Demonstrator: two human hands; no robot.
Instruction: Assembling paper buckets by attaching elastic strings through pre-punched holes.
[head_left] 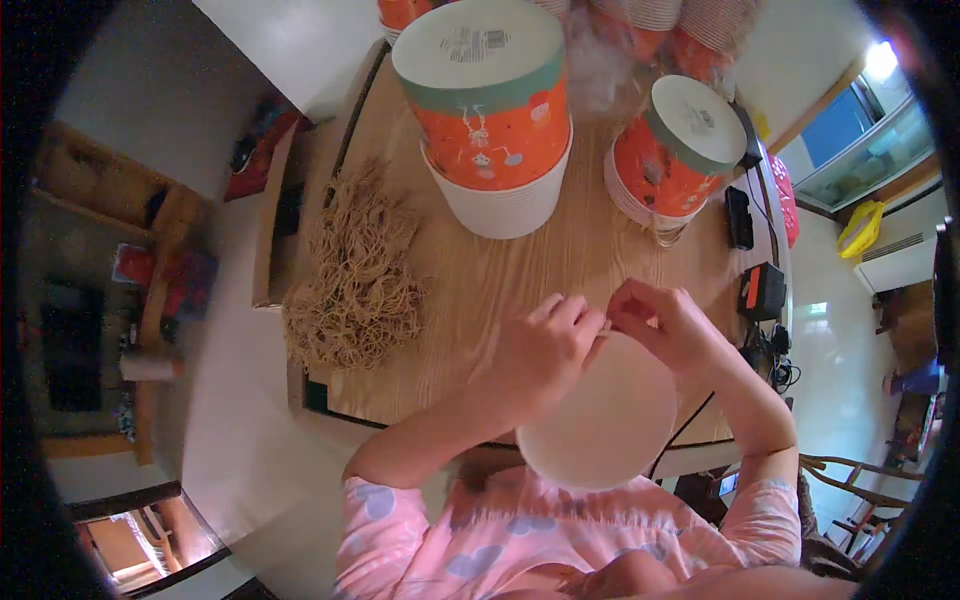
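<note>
A round, pale white paper bucket (605, 425) is tilted against my front at the table's near edge, its round face toward me. At its far rim my left hand (555, 345) is closed, fingers pinched. Close beside it, my right hand (665, 320) pinches at the same spot on the rim. Something small and pale shows between the fingertips, too small to name. A tangled heap of brown twine loops (360, 275) lies left of my hands. Beyond them stands a tall upside-down stack of orange and green paper buckets (490, 130), with a smaller stack (670, 155) to its right.
More stacked buckets in clear plastic (630, 45) stand at the far edge of the wooden table (470, 270). A black box with an orange label (762, 292), a small black device (739, 218) and cables (785, 372) lie along the right edge. An open cardboard box (285, 220) adjoins the left edge.
</note>
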